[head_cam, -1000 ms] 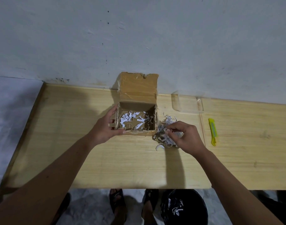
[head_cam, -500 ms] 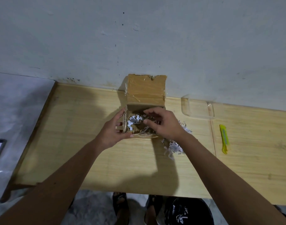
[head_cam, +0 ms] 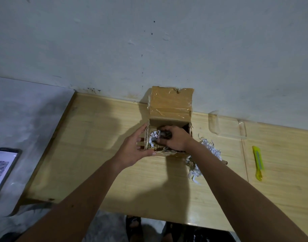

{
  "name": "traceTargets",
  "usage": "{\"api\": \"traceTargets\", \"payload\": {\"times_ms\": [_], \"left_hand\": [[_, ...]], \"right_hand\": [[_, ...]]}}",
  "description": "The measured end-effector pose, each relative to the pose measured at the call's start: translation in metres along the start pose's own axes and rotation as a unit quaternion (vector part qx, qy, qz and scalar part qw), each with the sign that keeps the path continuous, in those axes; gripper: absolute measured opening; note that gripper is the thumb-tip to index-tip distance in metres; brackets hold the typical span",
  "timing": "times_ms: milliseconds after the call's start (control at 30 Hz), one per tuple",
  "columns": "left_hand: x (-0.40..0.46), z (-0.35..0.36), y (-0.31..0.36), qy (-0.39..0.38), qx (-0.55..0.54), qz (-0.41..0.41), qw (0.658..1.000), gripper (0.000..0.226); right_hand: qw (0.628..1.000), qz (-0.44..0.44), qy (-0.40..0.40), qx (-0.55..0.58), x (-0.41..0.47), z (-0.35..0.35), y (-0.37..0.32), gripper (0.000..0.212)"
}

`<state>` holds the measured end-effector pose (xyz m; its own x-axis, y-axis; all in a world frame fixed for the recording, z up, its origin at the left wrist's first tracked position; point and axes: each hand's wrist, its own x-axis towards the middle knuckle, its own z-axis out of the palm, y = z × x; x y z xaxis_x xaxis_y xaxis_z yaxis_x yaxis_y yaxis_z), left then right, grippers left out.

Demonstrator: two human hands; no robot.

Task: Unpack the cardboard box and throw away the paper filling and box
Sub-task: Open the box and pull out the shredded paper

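A small brown cardboard box [head_cam: 170, 105] stands open on the wooden table [head_cam: 104, 137] by the wall, its taped lid flap raised at the back. White shredded paper filling [head_cam: 153, 137] lies inside it. My left hand [head_cam: 132, 151] grips the box's left front corner. My right hand [head_cam: 174, 138] reaches into the box with its fingers curled around a clump of the filling. A pile of shredded paper [head_cam: 204, 154] lies on the table just right of the box, partly hidden by my right forearm.
A yellow box cutter [head_cam: 258, 162] lies on the table at the right. A clear plastic piece [head_cam: 226, 126] sits against the wall right of the box. A lit phone [head_cam: 3, 170] lies at far left. A black bin bag [head_cam: 198, 234] and feet show below the table's front edge.
My right hand left the pile beside the box, moved left into the box and closed on the filling. The left hand has stayed on the box.
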<state>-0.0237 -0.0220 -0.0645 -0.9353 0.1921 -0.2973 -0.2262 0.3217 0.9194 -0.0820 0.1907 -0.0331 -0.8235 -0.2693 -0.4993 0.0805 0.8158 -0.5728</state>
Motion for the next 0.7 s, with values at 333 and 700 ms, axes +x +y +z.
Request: {"api": "traceTargets", "payload": {"times_ms": [333,700], "left_hand": [[-0.001,0.0,0.001,-0.002,-0.003,0.005,1.0,0.114],[-0.001,0.0,0.003,-0.008,-0.008,0.005,1.0,0.11]], "right_hand": [[0.992,-0.04,-0.011,0.121,0.002,0.014,0.006,0.042],[0.993,-0.019,-0.071,0.09,0.003,0.012,0.0,0.046]]}}
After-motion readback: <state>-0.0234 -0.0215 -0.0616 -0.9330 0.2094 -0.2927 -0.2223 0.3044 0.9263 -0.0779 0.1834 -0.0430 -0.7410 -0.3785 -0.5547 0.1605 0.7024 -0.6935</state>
